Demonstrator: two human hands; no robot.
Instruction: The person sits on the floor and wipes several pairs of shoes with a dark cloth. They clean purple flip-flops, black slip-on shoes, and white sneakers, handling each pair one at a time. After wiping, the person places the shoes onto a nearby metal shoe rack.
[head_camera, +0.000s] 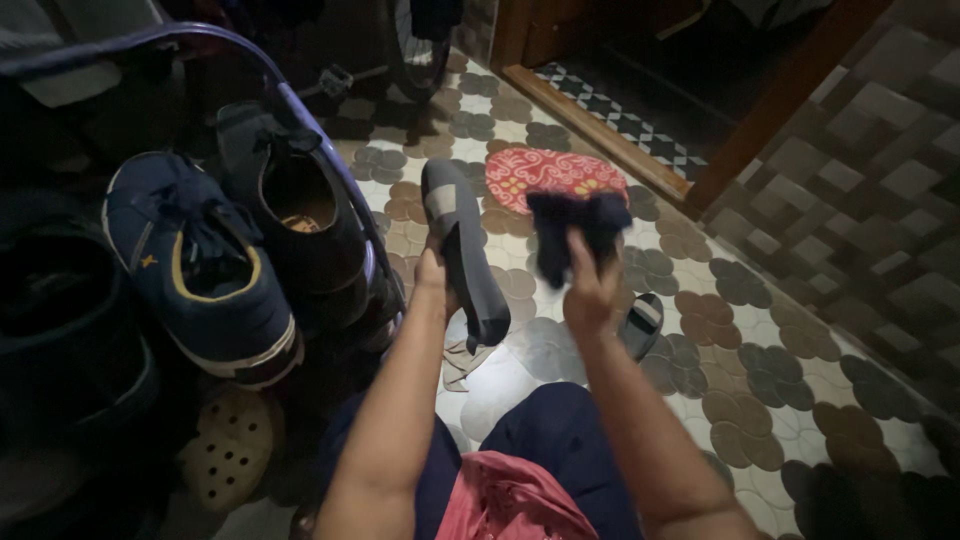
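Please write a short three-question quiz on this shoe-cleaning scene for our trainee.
1. True or false: the left hand holds a grey slip-on shoe.
2. What does the right hand grip? A) brush B) dark cloth C) sandal
3. What colour is the small mat on the tiled floor beyond the hands?

Key: 1 true; 2 B; 3 red, with a light pattern.

Two hands: left hand (432, 275), right hand (590, 295). One grey slip-on shoe (462, 250), one dark cloth (575, 230), two laced shoes on rack, one red mat (550, 172).
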